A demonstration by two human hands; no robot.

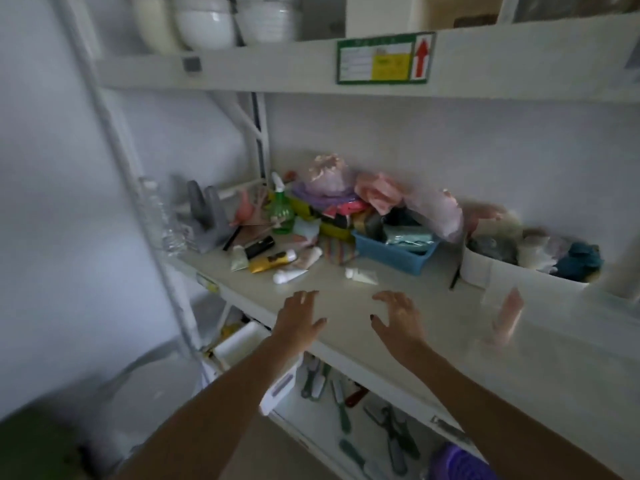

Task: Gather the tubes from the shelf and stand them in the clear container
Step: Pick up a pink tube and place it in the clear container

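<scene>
- Tubes lie flat on the shelf (pixel 398 303), all left of the blue basket (pixel 394 249), none upright.
- Yellow tube (pixel 272 262): long axis runs left-right, cap end toward the basket.
- Black tube (pixel 259 246) just behind it, roughly parallel.
- Pale green tube (pixel 239 258) at the far left of the cluster, cap pointing away from the shelf edge.
- Pink tube (pixel 310 257) touching the yellow one's cap end, tilted diagonal.
- White tube (pixel 289 275) in front of the yellow one, cap end pointing left.
- Small white tube (pixel 361 275) alone, in front of the basket, cap to the left.
- Clear container (pixel 502 306) well right of the basket near the shelf edge; blurred, something pinkish seen through it.
- Left hand (pixel 300 318) open, fingers spread, empty, over the shelf front edge below the white tube.
- Right hand (pixel 398 320) open, fingers curled loosely, empty, in front of the small white tube.
- Green spray bottle (pixel 281 211) and piled bags behind the cluster; white tub (pixel 485 268) right of the basket.
</scene>
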